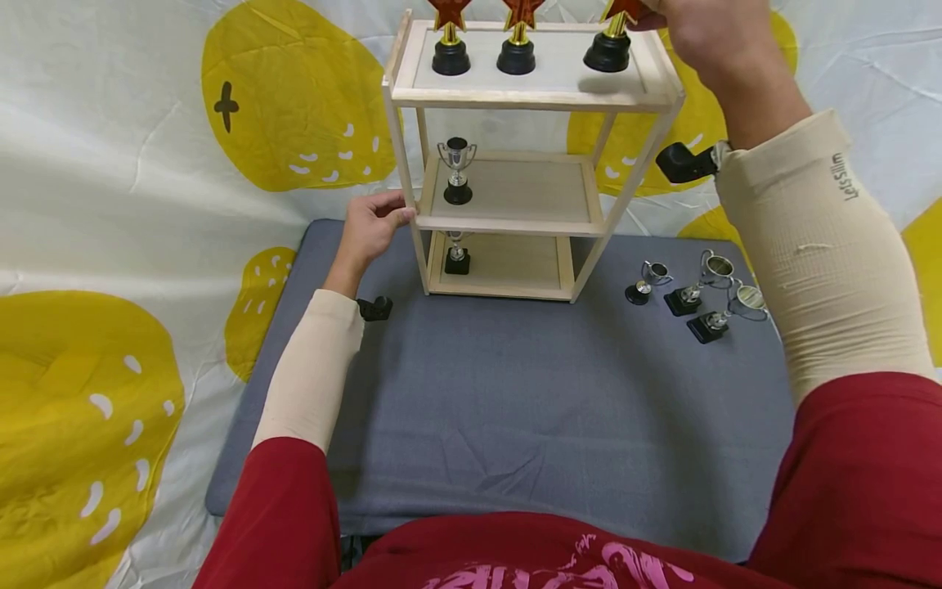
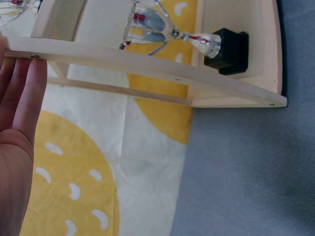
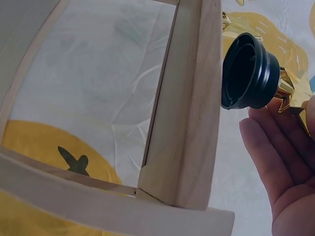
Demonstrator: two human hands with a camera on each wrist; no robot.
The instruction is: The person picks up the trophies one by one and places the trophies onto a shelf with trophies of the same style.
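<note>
A white cloth backdrop with yellow patches [image 1: 110,237] hangs behind the grey cloth-covered counter [image 1: 515,384]. At the counter's back edge stands a three-tier pale wooden rack [image 1: 530,101]. The left hand [image 1: 368,237] has its thumb and fingers pinching the rack's left front post at the middle shelf; the right hand [image 1: 724,37] pinches a red-star trophy with gold stem and round black base [image 1: 609,52]. That trophy hangs slightly tilted above the top shelf, near its right edge, its base below the fingers.

Two matching star trophies [image 1: 518,56] stand to its left along the same shelf. Three silver cups on black bases [image 1: 708,325] stand by the counter's right edge, beside the rack. One silver two-handled cup with round base [image 1: 457,168] stands at the middle shelf's left edge; below it, a square-based silver cup [image 1: 457,260] is partly hidden by that shelf's front edge.
</note>
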